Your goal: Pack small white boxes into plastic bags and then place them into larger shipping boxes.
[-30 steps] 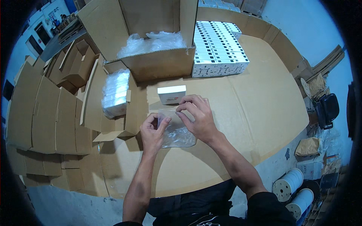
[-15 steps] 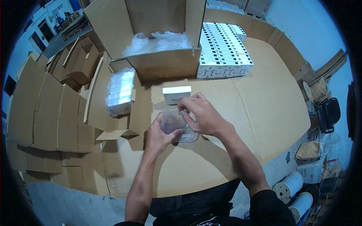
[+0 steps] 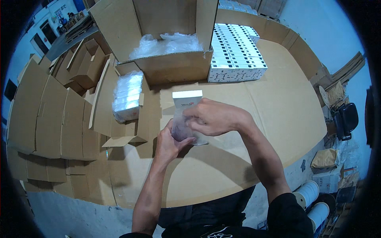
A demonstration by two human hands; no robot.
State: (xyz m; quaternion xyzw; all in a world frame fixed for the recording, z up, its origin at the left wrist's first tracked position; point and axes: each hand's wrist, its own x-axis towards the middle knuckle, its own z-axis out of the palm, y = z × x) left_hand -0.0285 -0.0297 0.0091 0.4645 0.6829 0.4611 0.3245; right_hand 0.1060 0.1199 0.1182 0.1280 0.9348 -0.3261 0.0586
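Observation:
Low over the cardboard-covered table, my left hand (image 3: pixel 170 141) grips a clear plastic bag (image 3: pixel 181 131) between thumb and fingers. My right hand (image 3: pixel 206 117) is bent over the upper part of the same bag, its fingers at the plastic. Motion smears those fingertips, so whether they pinch the film or reach inside cannot be made out. Just beyond both hands a small white box (image 3: pixel 187 97) with a little print on its front stands upright, its lower part hidden behind the bag and my right hand.
A large open carton (image 3: pixel 174 69) holds clear plastic bags (image 3: pixel 166 44). To its right sit rows of white patterned boxes (image 3: pixel 238 59). On the left, an open carton (image 3: pixel 104 99) contains plastic-wrapped boxes (image 3: pixel 127 95). Wire spools (image 3: pixel 307 193) are on the floor at right.
My right hand has turned, its wrist swinging outward and its fingers moving down and left onto the bag. The bag now looks narrower and stands taller. My left hand has hardly moved.

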